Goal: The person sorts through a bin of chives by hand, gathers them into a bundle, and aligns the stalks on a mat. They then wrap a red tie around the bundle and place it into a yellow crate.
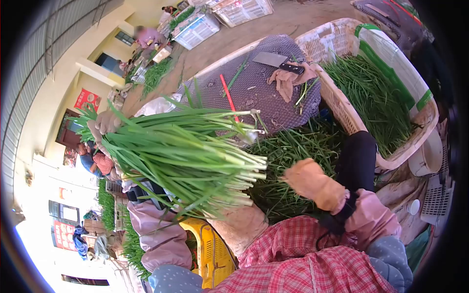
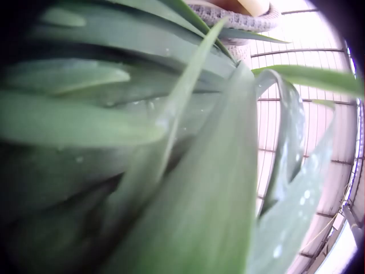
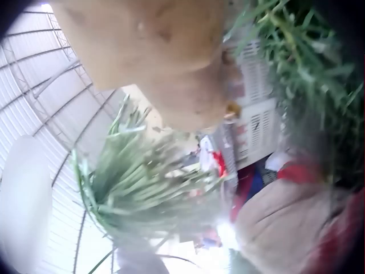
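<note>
Head: left hand (image 1: 105, 124) grips leafy bunch (image 1: 195, 156) near mat (image 1: 266, 103) edge; right hand (image 1: 314, 184) apart.

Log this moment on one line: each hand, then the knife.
left hand: grips green bunch by its leaves | right hand: apart from bunch, nothing seen held | knife: lying on purple mat

Right fingers (image 1: 296, 177) blurred, left fingers (image 1: 106, 121) partly hidden

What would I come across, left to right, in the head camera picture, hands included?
Left hand, distant person in purple, pale stem ends of the green bunch, right hand, white bucket.
</note>
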Available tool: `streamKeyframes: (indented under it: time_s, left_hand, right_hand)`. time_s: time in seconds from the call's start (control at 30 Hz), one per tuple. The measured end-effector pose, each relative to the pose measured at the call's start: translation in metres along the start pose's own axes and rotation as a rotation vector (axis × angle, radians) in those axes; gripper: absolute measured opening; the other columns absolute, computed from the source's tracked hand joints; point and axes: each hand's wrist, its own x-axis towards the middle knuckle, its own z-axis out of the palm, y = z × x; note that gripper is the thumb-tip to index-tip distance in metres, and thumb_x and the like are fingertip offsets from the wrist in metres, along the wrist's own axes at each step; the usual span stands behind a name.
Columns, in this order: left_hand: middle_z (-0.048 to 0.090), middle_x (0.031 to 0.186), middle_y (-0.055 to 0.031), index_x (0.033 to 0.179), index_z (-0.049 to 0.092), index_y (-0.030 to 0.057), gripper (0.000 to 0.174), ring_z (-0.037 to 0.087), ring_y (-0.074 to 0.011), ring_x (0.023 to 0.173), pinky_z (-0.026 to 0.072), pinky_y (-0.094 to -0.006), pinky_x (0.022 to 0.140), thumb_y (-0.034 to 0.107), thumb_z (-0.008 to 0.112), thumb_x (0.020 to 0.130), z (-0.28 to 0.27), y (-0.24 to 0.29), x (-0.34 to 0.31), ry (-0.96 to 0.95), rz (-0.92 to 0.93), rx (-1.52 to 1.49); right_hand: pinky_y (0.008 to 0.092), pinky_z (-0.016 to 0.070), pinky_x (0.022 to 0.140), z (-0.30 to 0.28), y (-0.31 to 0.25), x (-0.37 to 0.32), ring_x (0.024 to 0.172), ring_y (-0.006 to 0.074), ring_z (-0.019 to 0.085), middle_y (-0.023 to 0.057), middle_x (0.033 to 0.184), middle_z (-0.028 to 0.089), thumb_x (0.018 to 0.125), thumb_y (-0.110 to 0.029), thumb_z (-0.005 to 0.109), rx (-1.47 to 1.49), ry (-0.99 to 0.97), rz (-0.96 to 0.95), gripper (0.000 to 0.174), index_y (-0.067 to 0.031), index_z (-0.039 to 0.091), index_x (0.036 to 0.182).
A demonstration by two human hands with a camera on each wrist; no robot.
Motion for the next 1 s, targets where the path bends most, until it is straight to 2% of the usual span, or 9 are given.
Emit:
streamKeyframes:
  time_s: [0.1,0.17,0.23,0.5,0.63,0.83,0.9,0.97,1.0]
  left_hand:
    - [0.037,0.060,0.0102,0.078,0.054,0.0173,0.026,0.034,-0.0040,0.050,0.0281,-0.0192,0.049,0.027,0.077,0.073,-0.038,0.011,0.025,-0.795,0.048,-0.250]
    - [0.040,0.067,0.0091,0.077,0.052,0.0176,0.022,0.039,-0.0061,0.059,0.0331,-0.0230,0.057,0.024,0.073,0.074,-0.023,0.025,-0.005,-0.337,-0.114,-0.051]
    - [0.044,0.073,0.0076,0.074,0.050,0.0182,0.019,0.043,-0.0086,0.069,0.0383,-0.0278,0.068,0.019,0.068,0.078,0.019,0.006,-0.020,0.066,-0.185,0.034]
    - [0.056,0.073,-0.0013,0.074,0.053,0.0115,0.018,0.054,-0.0150,0.068,0.0449,-0.0266,0.075,0.020,0.053,0.090,0.025,0.039,-0.008,-0.140,-0.197,-0.091]
    - [0.052,0.071,0.0002,0.073,0.048,0.0130,0.016,0.051,-0.0128,0.064,0.0447,-0.0302,0.072,0.020,0.054,0.087,0.060,-0.006,0.006,-0.145,-0.314,-0.244]
    - [0.053,0.070,-0.0003,0.072,0.048,0.0135,0.019,0.051,-0.0128,0.063,0.0436,-0.0302,0.071,0.027,0.054,0.085,0.059,-0.019,0.017,-0.152,-0.504,-0.274]
    - [0.052,0.066,0.0000,0.073,0.048,0.0124,0.021,0.051,-0.0124,0.063,0.0445,-0.0292,0.072,0.029,0.053,0.086,0.075,-0.048,-0.004,-0.043,-0.193,-0.211]
    - [0.051,0.062,0.0002,0.074,0.048,0.0113,0.023,0.051,-0.0119,0.062,0.0454,-0.0283,0.072,0.030,0.052,0.087,0.069,-0.048,-0.006,0.067,0.119,-0.158]
    - [0.050,0.064,0.0017,0.074,0.047,0.0118,0.024,0.050,-0.0107,0.063,0.0442,-0.0283,0.071,0.030,0.053,0.088,0.052,-0.024,0.003,-0.072,-0.214,-0.183]
  right_hand:
    - [0.0409,0.0508,0.063,-0.038,0.002,-0.017,0.075,0.0290,0.065,0.0119,0.079,0.064,0.085,-0.034,0.063,0.153,0.564,0.056,0.042,-0.0049,0.056,0.114]
    - [0.0409,0.0510,0.063,-0.070,-0.010,0.000,0.073,0.0319,0.063,0.0138,0.078,0.063,0.086,-0.040,0.060,0.240,0.904,0.019,0.045,-0.0041,0.054,0.112]
    - [0.0402,0.0515,0.061,-0.082,-0.019,0.029,0.072,0.0307,0.064,0.0146,0.077,0.064,0.086,-0.035,0.061,0.132,0.685,0.030,0.034,-0.0042,0.059,0.102]
    - [0.0438,0.0516,0.072,-0.008,0.052,-0.007,0.077,0.0333,0.065,0.0130,0.079,0.066,0.086,-0.038,0.062,0.195,0.085,0.059,0.035,-0.0044,0.063,0.095]
    - [0.0421,0.0453,0.094,-0.054,0.060,0.035,0.118,0.0298,0.054,0.0198,0.129,0.055,0.078,-0.047,0.073,1.093,0.385,-0.293,0.074,-0.0042,0.046,0.133]
    - [0.0365,0.0434,0.098,-0.077,-0.017,0.071,0.114,0.0214,0.054,0.0158,0.131,0.053,0.087,-0.040,0.066,1.675,-0.231,-0.771,0.069,-0.0034,0.040,0.139]
    - [0.0319,0.0475,0.090,-0.049,-0.020,0.078,0.103,0.0161,0.059,0.0098,0.118,0.062,0.092,-0.043,0.059,2.530,-0.644,-0.785,0.055,-0.0028,0.053,0.128]
    - [0.0316,0.0486,0.083,-0.058,-0.017,0.050,0.093,0.0154,0.060,0.0067,0.107,0.065,0.095,-0.044,0.050,2.095,-0.125,-0.510,0.049,-0.0040,0.055,0.122]
    - [0.0314,0.0491,0.079,-0.063,-0.016,0.036,0.088,0.0150,0.061,0.0052,0.102,0.066,0.097,-0.045,0.045,1.848,0.031,-0.331,0.048,-0.0046,0.056,0.120]
